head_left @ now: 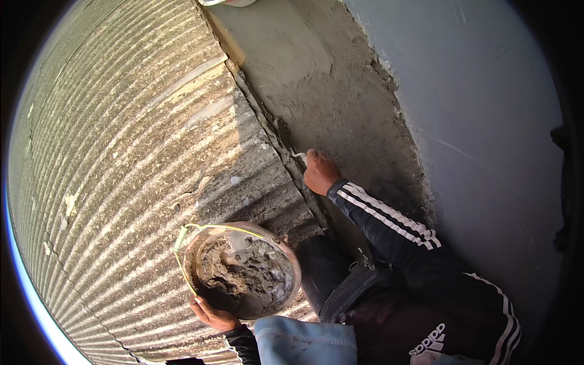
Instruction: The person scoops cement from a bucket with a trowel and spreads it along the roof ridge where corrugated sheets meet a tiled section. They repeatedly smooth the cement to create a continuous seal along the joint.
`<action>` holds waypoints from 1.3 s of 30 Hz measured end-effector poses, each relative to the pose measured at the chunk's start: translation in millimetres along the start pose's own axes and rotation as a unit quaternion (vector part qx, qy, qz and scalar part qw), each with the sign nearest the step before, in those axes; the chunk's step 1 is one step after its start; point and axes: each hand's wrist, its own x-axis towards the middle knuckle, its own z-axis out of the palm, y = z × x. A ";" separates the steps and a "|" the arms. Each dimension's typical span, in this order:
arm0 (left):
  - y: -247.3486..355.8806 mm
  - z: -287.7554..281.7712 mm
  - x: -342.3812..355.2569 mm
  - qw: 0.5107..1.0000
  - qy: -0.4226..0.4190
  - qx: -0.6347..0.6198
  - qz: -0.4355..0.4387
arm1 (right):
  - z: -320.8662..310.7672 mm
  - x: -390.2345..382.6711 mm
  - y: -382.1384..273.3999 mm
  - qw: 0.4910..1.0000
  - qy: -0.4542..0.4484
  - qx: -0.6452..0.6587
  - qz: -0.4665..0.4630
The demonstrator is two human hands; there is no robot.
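Observation:
My right hand point(322, 173) is closed around the handle of a trowel point(283, 132). Its blade touches the wet mortar along the strip's left edge, and part of it blends into the grey. The mortar strip point(340, 103) is smooth at the far end and rougher near my hand. At the lower left, my left hand point(214, 314) grips the rim of a bucket point(294, 267) with a yellow wire handle. Lumpy grey-brown mortar point(249, 267) lies inside the bucket, which rests on the corrugated sheets next to my leg.
Corrugated roof sheets point(140, 140) spread across the left, with a ragged edge beside the mortar strip. A smooth grey wall point(480, 128) bounds the right side. Part of a pale container point(234, 2) shows at the top edge. Small debris lies on the sheets.

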 end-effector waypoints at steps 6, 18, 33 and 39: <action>-19.0 -11.1 3.2 0.992 0.087 0.088 0.029 | -22.5 -4.4 3.2 0.996 -0.006 0.026 -0.083; -5.7 -9.4 -3.4 0.995 0.071 0.065 0.009 | -39.6 11.7 28.8 0.986 -0.012 0.144 -0.088; -15.5 -18.5 3.7 0.967 0.040 0.209 0.137 | -60.5 28.4 23.0 0.952 -0.124 0.281 -0.002; -9.5 -13.1 -0.5 0.996 0.078 0.040 -0.004 | -35.4 84.9 -13.4 0.992 0.058 0.067 -0.091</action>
